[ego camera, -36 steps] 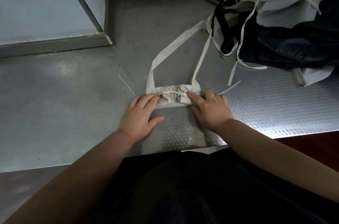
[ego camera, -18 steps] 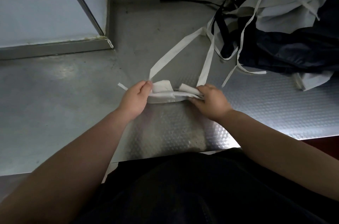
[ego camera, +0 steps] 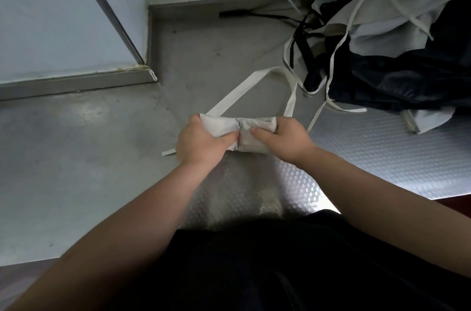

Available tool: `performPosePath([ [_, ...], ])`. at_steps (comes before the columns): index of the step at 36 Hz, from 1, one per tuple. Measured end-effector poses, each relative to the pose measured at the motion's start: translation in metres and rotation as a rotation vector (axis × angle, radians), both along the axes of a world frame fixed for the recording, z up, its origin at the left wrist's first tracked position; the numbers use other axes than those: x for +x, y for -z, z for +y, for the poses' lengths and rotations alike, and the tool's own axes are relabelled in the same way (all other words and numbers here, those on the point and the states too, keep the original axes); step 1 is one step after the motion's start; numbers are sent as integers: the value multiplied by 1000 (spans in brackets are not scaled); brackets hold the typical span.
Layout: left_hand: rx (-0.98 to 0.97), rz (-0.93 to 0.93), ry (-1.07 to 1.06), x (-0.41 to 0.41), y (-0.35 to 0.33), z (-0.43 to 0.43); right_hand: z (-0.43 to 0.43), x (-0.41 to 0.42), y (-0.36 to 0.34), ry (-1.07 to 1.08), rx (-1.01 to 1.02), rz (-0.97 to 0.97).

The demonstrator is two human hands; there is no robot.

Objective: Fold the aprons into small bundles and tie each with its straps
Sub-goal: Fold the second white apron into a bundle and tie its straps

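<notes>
Right around the middle of the frame, just past the near edge of the bench [ego camera: 89, 158], sits a small pale bundle [ego camera: 254, 125] of folded apron, held at both ends. Its long axis runs straight left to right across the picture, and there's a pinched crease across its middle. The left hand [ego camera: 198, 142] is wrapped round the left end and the right hand [ego camera: 288, 137] round the right end, both gripping tight. The thumbs lie on the near face and almost meet at that crease. Can't really tell if the bundle is resting on the bench or held just above it.

From the far side of the bundle a wide strap loop [ego camera: 237, 91] points up and to the right, lying flat on the bench, with its far bend just beside the pile [ego camera: 395, 43] of loose pale and dark aprons in the upper right of the frame. A thin strap end [ego camera: 168, 152] pokes out to the left from under the left hand. Another thin strap [ego camera: 314, 119] runs off beside the right hand, not sure which apron it belongs to.
</notes>
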State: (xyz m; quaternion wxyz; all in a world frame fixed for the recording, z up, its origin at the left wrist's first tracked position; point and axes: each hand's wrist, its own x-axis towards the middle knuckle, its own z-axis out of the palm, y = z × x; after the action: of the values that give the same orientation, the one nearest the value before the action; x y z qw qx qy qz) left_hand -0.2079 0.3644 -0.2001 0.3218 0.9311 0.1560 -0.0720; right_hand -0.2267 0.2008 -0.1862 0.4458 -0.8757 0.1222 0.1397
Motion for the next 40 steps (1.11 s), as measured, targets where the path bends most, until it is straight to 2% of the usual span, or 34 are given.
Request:
performPosePath([
  [4,302,-31,159,-3,-4,-11,14,1,-4,-48,-128,25],
  [6,380,-31,273,-5,-8,-17,17,0,-1,-23,-156,45],
  [8,319,-3,404,-7,-12,-20,15,1,5,-1,-205,56],
  [12,46,146,545,-2,-20,-16,8,2,6,-21,-232,144],
  [17,-17,195,446,8,-25,-1,9,1,-19,-135,36,227],
  [19,47,204,461,8,-27,1,9,-1,-26,-192,4,237],
  [25,361,239,585,11,-31,-9,12,4,-24,-229,-344,110],
  [28,537,290,649,17,-34,-7,16,6,-26,-231,-347,105],
  [31,616,315,690,19,-42,-3,15,6,-26,-209,-342,96],
  [33,580,254,672,20,-47,-2,13,5,-25,-227,-356,77],
  [36,342,126,602,20,-45,-3,12,6,-21,-262,-341,58],
  [40,73,184,598,21,-42,-3,11,10,-14,-225,-213,78],
])
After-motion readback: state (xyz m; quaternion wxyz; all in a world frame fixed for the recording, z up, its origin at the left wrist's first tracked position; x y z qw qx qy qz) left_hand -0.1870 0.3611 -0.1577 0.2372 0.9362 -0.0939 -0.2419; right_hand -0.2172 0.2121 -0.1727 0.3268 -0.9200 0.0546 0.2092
